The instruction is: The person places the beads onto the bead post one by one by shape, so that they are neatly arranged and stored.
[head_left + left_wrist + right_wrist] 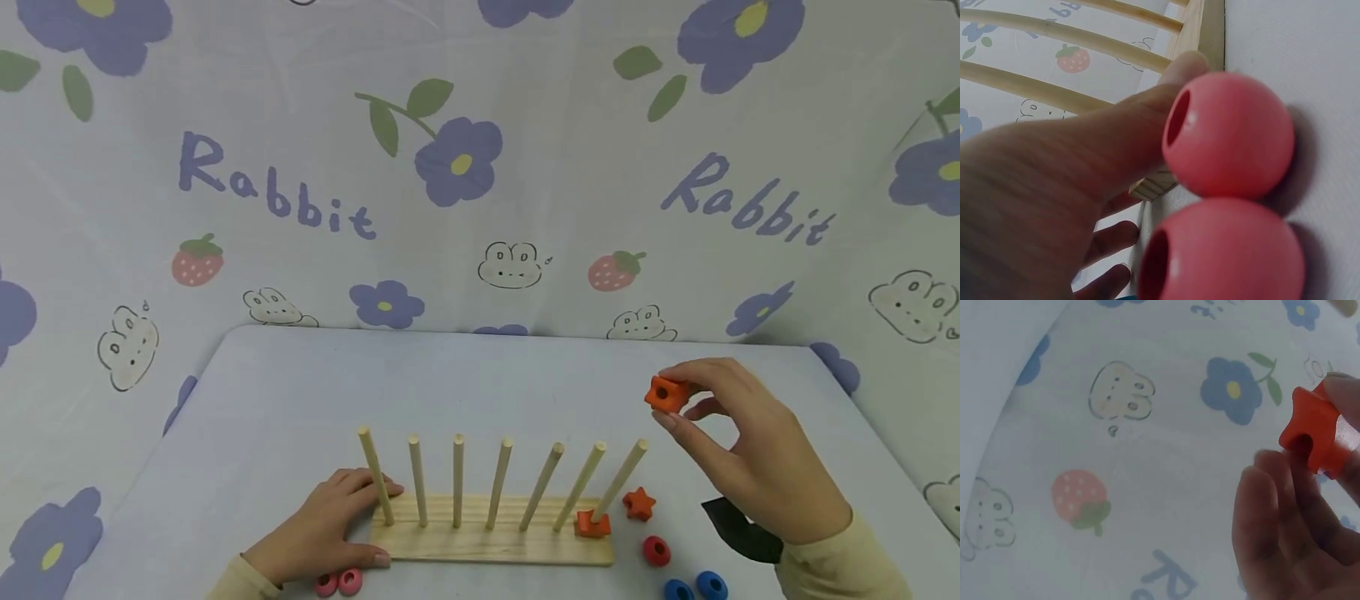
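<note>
My right hand (pixel 772 450) pinches an orange star-shaped bead (pixel 666 394) between thumb and fingertips, raised above the right end of a wooden peg stand (pixel 491 546). The bead's hole faces the head camera; in the right wrist view the orange star bead (pixel 1311 428) sits at the fingertips, other fingers loosely bent below it. My left hand (pixel 330 521) holds the stand's left end, thumb at the front edge and fingers at the back. An orange bead (pixel 592 524) sits at the foot of the rightmost peg. Two pink beads (pixel 1235 134) lie beside my left thumb.
Right of the stand lie another orange star bead (pixel 639 504), a red bead (pixel 656 551) and two blue beads (pixel 712 585). Several upright pegs (pixel 458 479) rise from the stand. A white table (pixel 300 392) meets a printed cloth backdrop (pixel 540 183) behind.
</note>
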`<action>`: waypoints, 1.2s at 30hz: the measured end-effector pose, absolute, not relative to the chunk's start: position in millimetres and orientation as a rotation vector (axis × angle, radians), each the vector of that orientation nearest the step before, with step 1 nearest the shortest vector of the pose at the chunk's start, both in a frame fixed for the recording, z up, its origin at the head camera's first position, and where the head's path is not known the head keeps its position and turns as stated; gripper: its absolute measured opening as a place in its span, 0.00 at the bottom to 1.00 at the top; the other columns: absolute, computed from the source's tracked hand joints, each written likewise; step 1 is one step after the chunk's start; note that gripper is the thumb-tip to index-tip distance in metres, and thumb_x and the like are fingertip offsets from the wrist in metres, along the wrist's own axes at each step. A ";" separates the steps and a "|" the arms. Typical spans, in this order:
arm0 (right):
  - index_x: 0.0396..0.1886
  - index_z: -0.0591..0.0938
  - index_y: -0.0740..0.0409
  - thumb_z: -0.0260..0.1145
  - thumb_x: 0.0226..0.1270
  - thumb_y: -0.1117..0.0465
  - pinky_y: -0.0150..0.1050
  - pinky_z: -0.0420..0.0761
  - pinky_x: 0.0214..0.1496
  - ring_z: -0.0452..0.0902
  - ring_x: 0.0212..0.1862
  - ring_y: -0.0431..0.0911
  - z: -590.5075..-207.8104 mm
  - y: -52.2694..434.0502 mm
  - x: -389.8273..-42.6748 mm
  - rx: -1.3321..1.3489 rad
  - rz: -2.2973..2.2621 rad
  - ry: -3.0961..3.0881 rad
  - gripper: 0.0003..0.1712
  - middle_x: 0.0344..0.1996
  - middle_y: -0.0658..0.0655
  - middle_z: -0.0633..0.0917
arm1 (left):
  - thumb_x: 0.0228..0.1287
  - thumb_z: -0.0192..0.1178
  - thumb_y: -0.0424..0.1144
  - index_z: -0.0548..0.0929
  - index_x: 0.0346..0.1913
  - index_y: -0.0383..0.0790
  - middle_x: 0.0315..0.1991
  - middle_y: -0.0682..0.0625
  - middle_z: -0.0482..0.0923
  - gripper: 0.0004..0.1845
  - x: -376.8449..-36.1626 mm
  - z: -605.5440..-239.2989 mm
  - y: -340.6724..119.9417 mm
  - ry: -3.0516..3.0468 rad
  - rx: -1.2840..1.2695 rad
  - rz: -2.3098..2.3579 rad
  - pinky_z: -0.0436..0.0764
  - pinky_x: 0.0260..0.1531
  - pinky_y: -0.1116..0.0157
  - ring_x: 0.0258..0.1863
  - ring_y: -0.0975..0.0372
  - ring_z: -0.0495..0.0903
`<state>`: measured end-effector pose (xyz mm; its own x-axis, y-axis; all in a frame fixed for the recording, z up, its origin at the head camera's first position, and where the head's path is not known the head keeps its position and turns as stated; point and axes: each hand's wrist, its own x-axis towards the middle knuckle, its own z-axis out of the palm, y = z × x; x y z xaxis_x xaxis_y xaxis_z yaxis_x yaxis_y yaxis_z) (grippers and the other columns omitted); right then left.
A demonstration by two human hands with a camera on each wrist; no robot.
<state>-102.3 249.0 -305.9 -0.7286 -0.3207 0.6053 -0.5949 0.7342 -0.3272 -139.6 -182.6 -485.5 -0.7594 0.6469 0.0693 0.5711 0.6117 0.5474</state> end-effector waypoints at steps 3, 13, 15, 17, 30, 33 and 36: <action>0.53 0.78 0.55 0.76 0.45 0.74 0.20 0.75 0.43 0.76 0.40 0.31 -303.6 245.0 -99.2 0.662 0.744 -2.449 0.32 0.43 0.45 0.82 | 0.52 0.62 0.67 0.73 0.63 0.57 0.58 0.57 0.70 0.36 -139.3 -486.1 -183.5 2.693 1.021 0.845 0.69 0.51 0.45 0.58 0.55 0.68; 0.52 0.74 0.59 0.75 0.47 0.74 0.19 0.75 0.41 0.76 0.41 0.29 -299.4 239.6 -94.0 0.636 0.781 -2.456 0.31 0.41 0.45 0.83 | 0.50 0.63 0.68 0.73 0.62 0.59 0.59 0.59 0.69 0.36 -139.7 -488.9 -184.2 2.685 0.984 0.862 0.68 0.53 0.44 0.60 0.55 0.66; 0.50 0.75 0.59 0.73 0.56 0.63 0.20 0.74 0.40 0.74 0.41 0.30 -299.2 240.6 -94.7 0.671 0.729 -2.454 0.23 0.40 0.44 0.81 | 0.50 0.63 0.67 0.73 0.62 0.59 0.59 0.59 0.69 0.36 -139.8 -489.0 -184.2 2.687 0.985 0.864 0.68 0.53 0.44 0.60 0.55 0.66; 0.49 0.76 0.59 0.67 0.63 0.50 0.21 0.74 0.40 0.72 0.42 0.31 -298.6 242.0 -95.1 0.732 0.678 -2.446 0.22 0.41 0.45 0.80 | 0.50 0.63 0.67 0.73 0.62 0.59 0.59 0.59 0.69 0.36 -139.6 -488.7 -184.1 2.690 0.994 0.867 0.68 0.53 0.44 0.60 0.55 0.66; 0.53 0.79 0.55 0.44 0.71 0.35 0.18 0.75 0.41 0.74 0.39 0.31 -296.1 243.5 -89.4 0.929 0.577 -2.463 0.33 0.45 0.48 0.77 | 0.50 0.64 0.67 0.73 0.62 0.59 0.58 0.60 0.69 0.36 -139.1 -489.0 -183.8 2.695 1.012 0.886 0.68 0.53 0.45 0.59 0.57 0.66; 0.57 0.76 0.57 0.45 0.71 0.35 0.19 0.75 0.38 0.73 0.37 0.30 -295.5 241.9 -88.8 0.922 0.596 -2.469 0.34 0.45 0.47 0.78 | 0.50 0.65 0.66 0.74 0.61 0.59 0.58 0.60 0.70 0.35 -139.1 -489.1 -183.8 2.700 1.016 0.886 0.68 0.53 0.45 0.59 0.57 0.67; 0.58 0.76 0.59 0.49 0.70 0.36 0.20 0.74 0.38 0.73 0.37 0.30 -294.7 241.1 -88.0 0.929 0.653 -2.471 0.34 0.43 0.46 0.80 | 0.50 0.65 0.66 0.74 0.61 0.58 0.58 0.60 0.70 0.35 -139.4 -487.6 -183.4 2.698 1.021 0.885 0.68 0.52 0.45 0.59 0.57 0.67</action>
<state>-88.0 241.1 -294.7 -0.6889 -0.4951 0.5294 -0.6920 0.6666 -0.2771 -139.4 -183.4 -487.6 -0.7640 0.6393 0.0869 0.5665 0.6003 0.5646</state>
